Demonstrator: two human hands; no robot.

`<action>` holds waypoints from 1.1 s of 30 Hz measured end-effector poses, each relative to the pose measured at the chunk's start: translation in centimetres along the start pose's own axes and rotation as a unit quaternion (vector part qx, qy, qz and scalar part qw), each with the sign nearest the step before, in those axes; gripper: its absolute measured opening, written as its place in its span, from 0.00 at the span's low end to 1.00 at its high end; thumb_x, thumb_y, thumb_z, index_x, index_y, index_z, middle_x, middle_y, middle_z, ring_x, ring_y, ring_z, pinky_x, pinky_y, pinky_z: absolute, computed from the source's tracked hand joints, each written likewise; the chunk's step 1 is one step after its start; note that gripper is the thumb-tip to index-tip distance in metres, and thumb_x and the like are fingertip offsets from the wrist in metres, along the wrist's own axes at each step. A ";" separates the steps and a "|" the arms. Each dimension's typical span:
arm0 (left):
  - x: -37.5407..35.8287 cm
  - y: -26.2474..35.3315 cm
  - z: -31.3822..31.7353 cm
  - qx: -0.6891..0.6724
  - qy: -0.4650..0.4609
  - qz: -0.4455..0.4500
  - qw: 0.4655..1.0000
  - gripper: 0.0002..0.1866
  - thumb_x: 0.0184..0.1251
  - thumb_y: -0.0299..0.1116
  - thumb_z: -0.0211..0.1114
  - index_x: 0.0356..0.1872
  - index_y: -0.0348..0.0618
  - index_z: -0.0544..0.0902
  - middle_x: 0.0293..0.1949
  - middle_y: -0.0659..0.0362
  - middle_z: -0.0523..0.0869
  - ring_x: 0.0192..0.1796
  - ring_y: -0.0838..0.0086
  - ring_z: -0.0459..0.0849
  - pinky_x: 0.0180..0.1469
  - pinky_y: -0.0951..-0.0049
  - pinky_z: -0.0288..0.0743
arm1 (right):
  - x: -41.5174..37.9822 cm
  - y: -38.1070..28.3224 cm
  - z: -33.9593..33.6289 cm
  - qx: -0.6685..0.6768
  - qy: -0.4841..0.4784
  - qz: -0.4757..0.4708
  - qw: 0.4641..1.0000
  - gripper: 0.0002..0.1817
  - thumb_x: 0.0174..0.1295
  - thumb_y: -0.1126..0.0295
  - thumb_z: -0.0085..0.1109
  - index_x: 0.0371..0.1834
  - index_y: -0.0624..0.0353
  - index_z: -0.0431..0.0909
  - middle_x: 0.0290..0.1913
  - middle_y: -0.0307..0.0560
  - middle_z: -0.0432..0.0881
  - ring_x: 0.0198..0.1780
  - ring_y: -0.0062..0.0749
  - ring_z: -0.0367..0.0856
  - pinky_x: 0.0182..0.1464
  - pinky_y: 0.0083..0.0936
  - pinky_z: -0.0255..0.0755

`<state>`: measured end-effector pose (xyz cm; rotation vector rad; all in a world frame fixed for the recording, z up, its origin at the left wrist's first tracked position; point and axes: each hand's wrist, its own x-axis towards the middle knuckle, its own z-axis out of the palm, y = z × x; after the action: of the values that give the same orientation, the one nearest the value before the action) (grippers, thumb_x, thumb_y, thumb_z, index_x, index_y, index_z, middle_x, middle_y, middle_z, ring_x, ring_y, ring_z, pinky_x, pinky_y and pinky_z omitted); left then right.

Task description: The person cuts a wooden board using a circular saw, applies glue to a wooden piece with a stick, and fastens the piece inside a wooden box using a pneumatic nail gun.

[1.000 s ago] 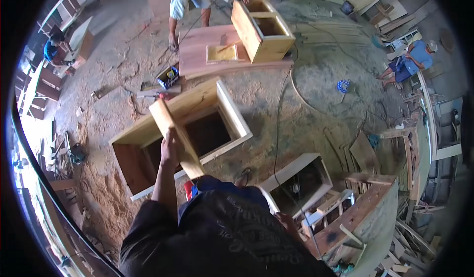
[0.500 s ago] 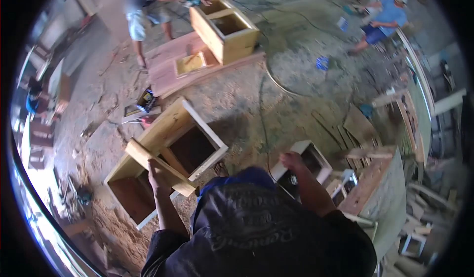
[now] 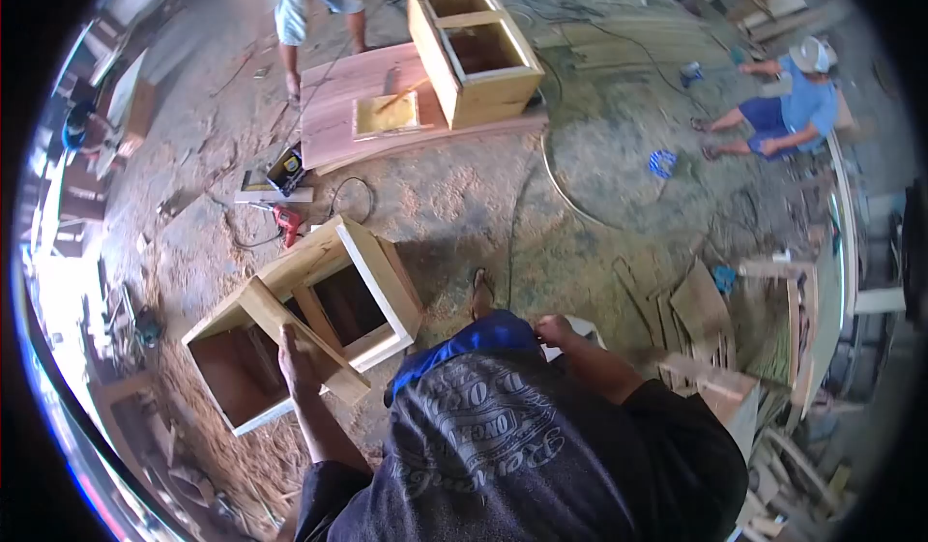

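Note:
My left hand (image 3: 298, 360) is on a flat wooden board (image 3: 314, 341), with its fingers against the board's face. The board lies slanted across an open two-compartment wooden cabinet frame (image 3: 372, 281) on the floor. Out to the right, my right hand (image 3: 556, 331) is closed near my blue shorts (image 3: 469, 337); whatever it holds, if anything, is too small to name. A small pale box (image 3: 583, 331) shows partly behind my right hand and forearm.
A red power drill (image 3: 286, 223) lies beyond the cabinet. Another cabinet (image 3: 488, 54) stands on a pinkish board (image 3: 358, 70), with a person (image 3: 324, 0) beside it. A seated person (image 3: 807, 107) is at right. Wood scraps (image 3: 698, 315) and a hose (image 3: 561, 189) lie about.
The view has shifted. My right hand has moved in toward my body and the shorts. My left hand stays on the board, which still lies across the cabinet.

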<state>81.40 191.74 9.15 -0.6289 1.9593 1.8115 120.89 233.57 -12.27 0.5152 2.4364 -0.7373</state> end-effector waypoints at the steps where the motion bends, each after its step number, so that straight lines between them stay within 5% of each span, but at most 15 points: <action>1: -0.3 -0.7 1.2 -0.030 0.008 0.010 0.999 0.28 0.71 0.61 0.57 0.49 0.43 0.82 0.17 0.70 0.70 0.15 0.86 0.63 0.16 0.79 0.56 | 1.1 0.4 -2.8 -0.059 -0.048 0.003 0.997 0.09 0.52 0.61 0.62 0.30 0.52 0.87 0.30 0.42 0.88 0.30 0.34 0.87 0.34 0.32 0.80; 3: -1.9 -0.8 2.5 0.039 0.026 -0.040 0.998 0.35 0.72 0.64 0.51 0.58 0.40 0.80 0.20 0.70 0.70 0.18 0.87 0.62 0.19 0.81 0.53 | 3.6 1.6 -7.7 -0.129 -0.098 -0.010 0.987 0.08 0.50 0.62 0.62 0.29 0.50 0.87 0.32 0.39 0.88 0.32 0.33 0.87 0.34 0.34 0.80; 5: -1.4 -3.3 3.3 -0.011 0.066 -0.001 0.998 0.34 0.72 0.64 0.51 0.54 0.41 0.81 0.20 0.70 0.68 0.21 0.87 0.62 0.21 0.80 0.54 | 6.0 3.4 -11.3 -0.363 -0.118 -0.094 0.919 0.07 0.50 0.64 0.60 0.28 0.48 0.86 0.33 0.39 0.88 0.36 0.32 0.87 0.34 0.34 0.80; 6: -2.8 -2.1 4.0 0.018 0.042 -0.002 0.999 0.31 0.73 0.63 0.50 0.46 0.42 0.81 0.20 0.70 0.68 0.21 0.87 0.62 0.22 0.78 0.55 | 7.8 3.5 -14.1 -0.262 -0.185 -0.029 0.947 0.06 0.50 0.63 0.59 0.27 0.47 0.86 0.32 0.38 0.87 0.35 0.33 0.87 0.32 0.34 0.79; 9: -2.7 -3.6 4.9 0.036 0.105 0.039 0.993 0.27 0.74 0.61 0.49 0.38 0.45 0.80 0.19 0.72 0.65 0.20 0.87 0.61 0.22 0.78 0.54 | 11.7 3.3 -17.8 -0.344 -0.088 -0.109 0.928 0.06 0.50 0.62 0.59 0.26 0.47 0.85 0.33 0.38 0.88 0.35 0.33 0.87 0.33 0.35 0.79; 10: -3.1 -2.8 4.1 0.077 0.061 -0.028 0.995 0.26 0.75 0.59 0.49 0.36 0.46 0.79 0.20 0.71 0.66 0.21 0.87 0.62 0.22 0.78 0.54 | 13.8 3.2 -18.1 -0.277 -0.108 -0.045 0.954 0.07 0.51 0.62 0.59 0.26 0.47 0.85 0.34 0.40 0.88 0.36 0.33 0.87 0.35 0.35 0.79; 11: -3.4 -2.3 4.3 0.070 0.066 -0.031 0.995 0.26 0.75 0.59 0.49 0.36 0.46 0.79 0.20 0.71 0.66 0.21 0.87 0.62 0.22 0.78 0.54 | 15.8 3.0 -18.3 -0.209 -0.118 0.021 0.971 0.07 0.52 0.62 0.59 0.27 0.48 0.85 0.34 0.41 0.88 0.37 0.33 0.88 0.37 0.36 0.79; 13: -3.5 -1.8 5.2 0.064 0.072 -0.028 0.995 0.23 0.75 0.56 0.53 0.34 0.47 0.79 0.20 0.72 0.67 0.21 0.86 0.62 0.22 0.79 0.55 | 19.7 1.3 -20.1 -0.306 -0.084 -0.080 0.945 0.09 0.55 0.62 0.56 0.29 0.49 0.86 0.35 0.44 0.88 0.39 0.35 0.88 0.40 0.36 0.79; 18: -3.2 -0.8 7.0 0.064 -0.029 -0.088 0.994 0.18 0.72 0.49 0.62 0.40 0.42 0.81 0.25 0.69 0.77 0.26 0.86 0.71 0.26 0.80 0.65 | 30.2 -5.1 -26.7 -0.044 0.018 0.109 0.993 0.11 0.58 0.61 0.54 0.33 0.49 0.87 0.36 0.51 0.87 0.40 0.43 0.87 0.44 0.39 0.79; 21: -1.8 2.2 13.0 0.068 -0.147 -0.106 0.981 0.22 0.68 0.47 0.69 0.48 0.36 0.82 0.34 0.63 0.86 0.35 0.82 0.81 0.36 0.77 0.77 | 41.2 -6.9 -30.2 -0.052 0.018 0.059 0.997 0.11 0.58 0.62 0.55 0.34 0.50 0.87 0.37 0.53 0.87 0.41 0.47 0.87 0.46 0.41 0.79; 26: 5.6 0.6 26.3 0.067 -0.147 -0.226 0.961 0.24 0.64 0.49 0.71 0.47 0.36 0.83 0.35 0.61 0.86 0.38 0.80 0.82 0.40 0.74 0.79 | 68.6 -1.6 -26.9 -0.139 0.034 0.058 0.988 0.12 0.61 0.67 0.55 0.44 0.51 0.84 0.45 0.59 0.85 0.46 0.56 0.85 0.50 0.47 0.78; 27: 7.8 0.7 29.3 0.047 -0.128 -0.256 0.957 0.23 0.64 0.49 0.72 0.46 0.37 0.83 0.34 0.62 0.86 0.37 0.80 0.82 0.40 0.75 0.78 | 68.8 -8.0 -32.9 -0.172 -0.004 0.057 0.984 0.15 0.61 0.68 0.54 0.50 0.54 0.81 0.50 0.61 0.83 0.50 0.58 0.84 0.52 0.48 0.78; 30: 13.4 -4.9 34.4 0.030 -0.122 -0.283 0.951 0.20 0.66 0.46 0.70 0.43 0.37 0.83 0.34 0.65 0.84 0.37 0.83 0.77 0.37 0.77 0.73 | 82.8 -8.7 -34.9 -0.197 -0.041 0.087 0.976 0.15 0.69 0.68 0.44 0.52 0.55 0.79 0.56 0.58 0.81 0.59 0.52 0.80 0.59 0.44 0.76; 33: 17.8 -9.0 37.0 -0.009 -0.110 -0.350 0.930 0.20 0.66 0.47 0.70 0.45 0.38 0.83 0.35 0.65 0.84 0.37 0.84 0.78 0.39 0.78 0.73 | 93.4 -7.3 -35.1 -0.287 0.035 0.037 0.957 0.18 0.71 0.67 0.40 0.50 0.55 0.84 0.55 0.54 0.83 0.58 0.47 0.82 0.56 0.43 0.79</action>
<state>71.49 227.02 -11.43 -0.9355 1.3265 1.3723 30.77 267.34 -39.78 0.3959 2.5207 0.0378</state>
